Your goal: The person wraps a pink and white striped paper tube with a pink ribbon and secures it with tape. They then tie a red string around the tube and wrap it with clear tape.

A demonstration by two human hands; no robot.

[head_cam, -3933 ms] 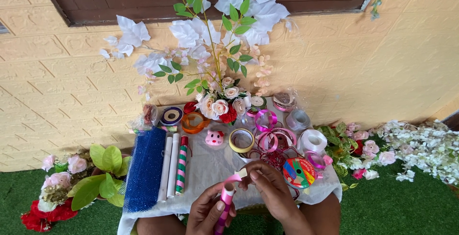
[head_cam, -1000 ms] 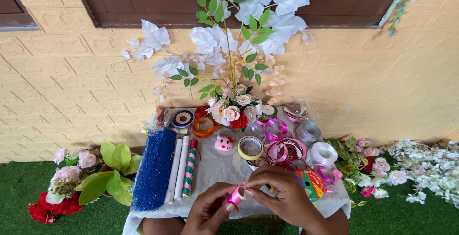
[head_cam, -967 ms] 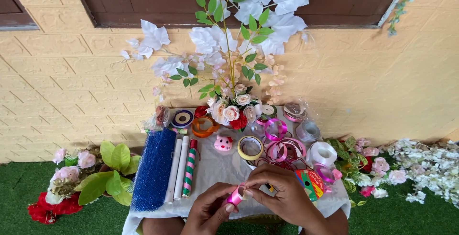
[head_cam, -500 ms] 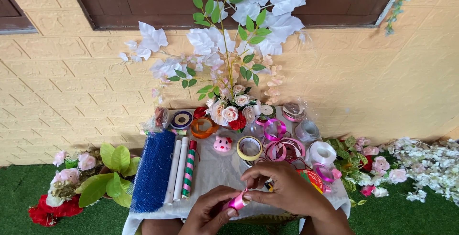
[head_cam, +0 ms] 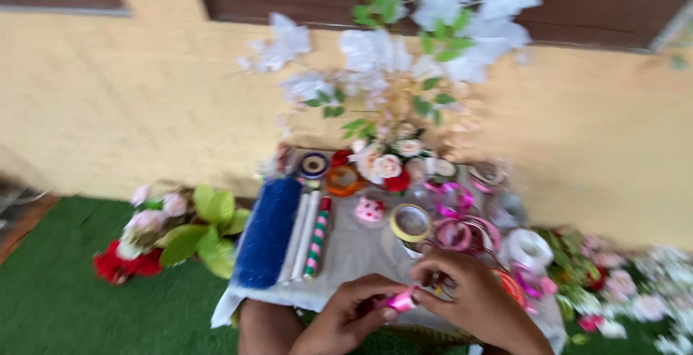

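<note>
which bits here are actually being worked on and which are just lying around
In hand:
- pink ribbon piece
- left hand, pinching it
- right hand, pinching it

Lying about:
- blue glitter roll
- yellow tape ring
- white ribbon spool
- red flowers

Pink, blue and white craft goods on a pale grey cloth

The ribbon piece (head_cam: 399, 301) pinched between the left hand (head_cam: 346, 320) and right hand (head_cam: 476, 304) is bright pink. On the pale grey cloth (head_cam: 354, 254), the left roll (head_cam: 268, 231) is deep blue, two sticks (head_cam: 302, 237) white, and one stick (head_cam: 317, 237) striped green, pink and white. The far spool (head_cam: 343, 180) is orange, the nearer ring (head_cam: 411, 223) yellow. Left, the leaves (head_cam: 206, 229) are lime green over red petals (head_cam: 123, 265); the mat (head_cam: 65, 290) is green, the wall (head_cam: 144, 110) sandy yellow.
</note>
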